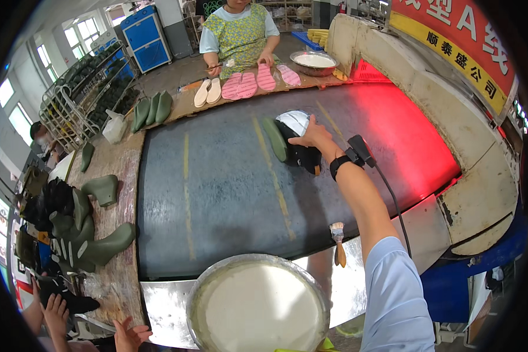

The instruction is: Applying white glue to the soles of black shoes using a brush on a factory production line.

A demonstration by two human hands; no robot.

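My right hand (315,135) reaches far out over the dark conveyor belt (229,193), its fingers closed on a black shoe upper (304,155) with a whitish underside turned up. Right beside the upper, on its left, is a green shoe last (274,139); whether the two touch I cannot tell. At the lower left edge my left hand (131,337) shows with fingers spread, holding nothing. Between my arms stands a metal basin (195,293) of creamy white liquid. A paintbrush (338,239) lies at the belt's near edge, left of my right forearm.
Across the belt a person (234,35) works by pink soles (239,85), pale insoles (207,92) and another basin (314,62). Green lasts (107,243) crowd the left bench, where another person's hands (55,314) hold a black upper. A red-glowing machine opening (405,141) is at right.
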